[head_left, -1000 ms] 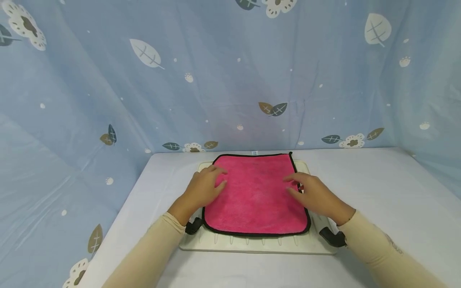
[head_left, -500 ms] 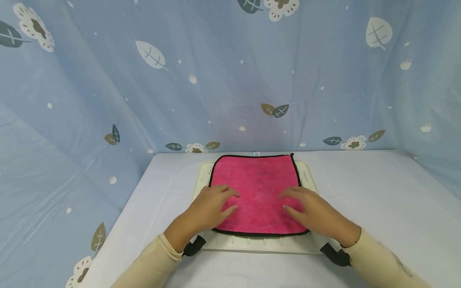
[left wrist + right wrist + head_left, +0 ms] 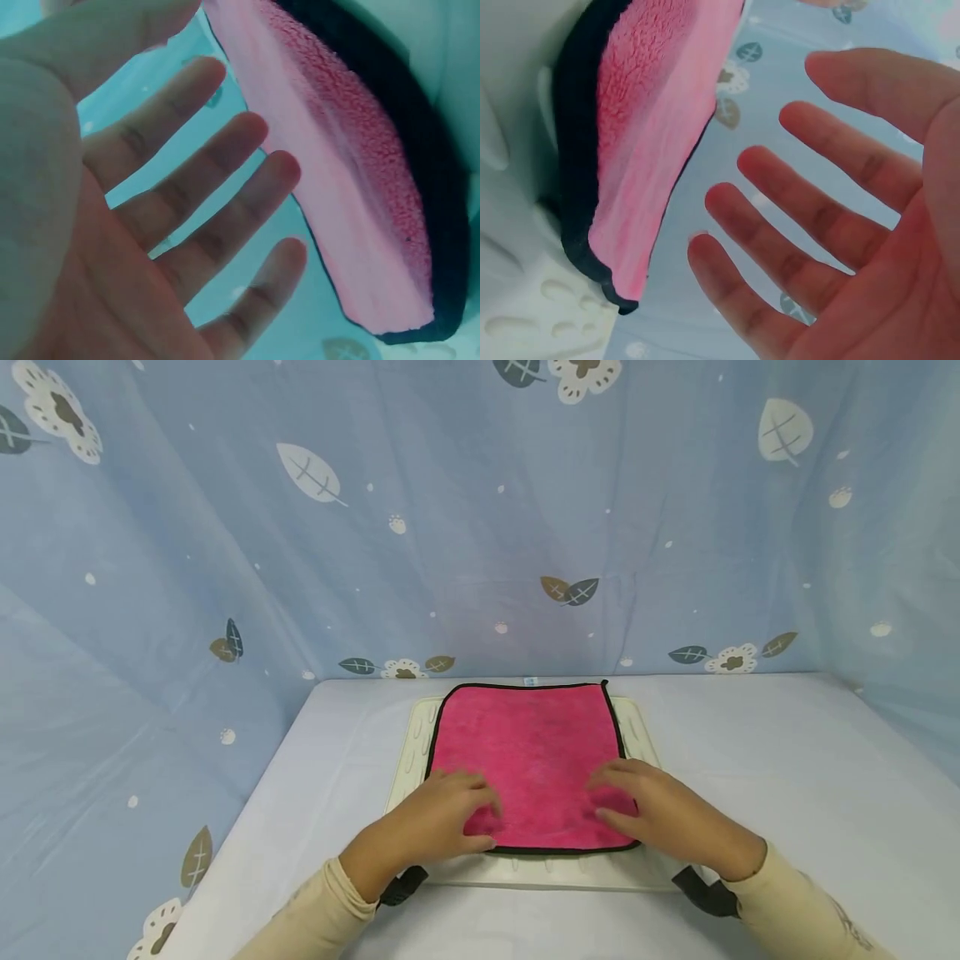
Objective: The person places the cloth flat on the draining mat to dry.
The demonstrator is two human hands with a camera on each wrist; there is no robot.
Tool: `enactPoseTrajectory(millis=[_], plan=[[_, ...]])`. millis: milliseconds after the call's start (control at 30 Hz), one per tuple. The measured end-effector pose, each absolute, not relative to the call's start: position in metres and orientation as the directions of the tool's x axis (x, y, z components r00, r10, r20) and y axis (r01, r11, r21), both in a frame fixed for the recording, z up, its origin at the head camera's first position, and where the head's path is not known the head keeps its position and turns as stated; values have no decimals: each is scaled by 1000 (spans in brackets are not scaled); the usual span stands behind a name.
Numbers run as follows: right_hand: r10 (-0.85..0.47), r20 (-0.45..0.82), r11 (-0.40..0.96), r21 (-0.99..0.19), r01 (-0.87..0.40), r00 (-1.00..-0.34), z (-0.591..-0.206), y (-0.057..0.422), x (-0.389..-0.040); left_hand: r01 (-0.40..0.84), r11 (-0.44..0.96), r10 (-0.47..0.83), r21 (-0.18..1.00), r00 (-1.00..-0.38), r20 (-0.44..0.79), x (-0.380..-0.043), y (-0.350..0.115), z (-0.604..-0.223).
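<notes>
A pink plush cloth (image 3: 528, 752) with black edging lies spread over a cream ribbed tray (image 3: 577, 875). Over the cloth's near left corner is my left hand (image 3: 442, 817), palm down, thumb near the front edging. My right hand (image 3: 663, 810) hovers at the cloth's right side, close to the near right corner. In the left wrist view, the left fingers (image 3: 225, 180) are spread apart and grip nothing, beside the cloth (image 3: 330, 172). The right wrist view has loosely spread fingers (image 3: 802, 210) with a gap between them and the cloth (image 3: 652, 120).
A white-covered table (image 3: 780, 760) extends around the tray. Blue patterned fabric (image 3: 480, 527) hangs behind and along both sides. Black pieces (image 3: 705, 893) show under each wrist.
Both hands have come back from the cloth's middle height toward its near edge. The left one has also shifted right. The cloth stays flat in the same place.
</notes>
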State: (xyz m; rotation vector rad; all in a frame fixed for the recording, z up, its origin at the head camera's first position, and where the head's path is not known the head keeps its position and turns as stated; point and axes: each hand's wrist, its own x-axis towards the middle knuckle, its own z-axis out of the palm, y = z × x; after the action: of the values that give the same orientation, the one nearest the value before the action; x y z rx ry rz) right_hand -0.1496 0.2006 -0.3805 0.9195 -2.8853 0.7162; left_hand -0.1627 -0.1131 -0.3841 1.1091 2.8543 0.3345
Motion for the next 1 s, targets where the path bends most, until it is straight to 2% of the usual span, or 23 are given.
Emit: enactPoseTrajectory(millis=[300, 633, 1000], plan=[[-606, 138, 716, -335, -612, -784, -391, 203, -151, 654, 722, 677, 225, -735, -34, -164, -115, -391], [-643, 69, 700, -352, -621, -763, -398, 197, -154, 638, 735, 663, 231, -747, -48, -165, -117, -394], [-643, 69, 703, -344, -623, -763, -403, 196, -153, 653, 728, 672, 208, -740, -27, -165, -116, -396]])
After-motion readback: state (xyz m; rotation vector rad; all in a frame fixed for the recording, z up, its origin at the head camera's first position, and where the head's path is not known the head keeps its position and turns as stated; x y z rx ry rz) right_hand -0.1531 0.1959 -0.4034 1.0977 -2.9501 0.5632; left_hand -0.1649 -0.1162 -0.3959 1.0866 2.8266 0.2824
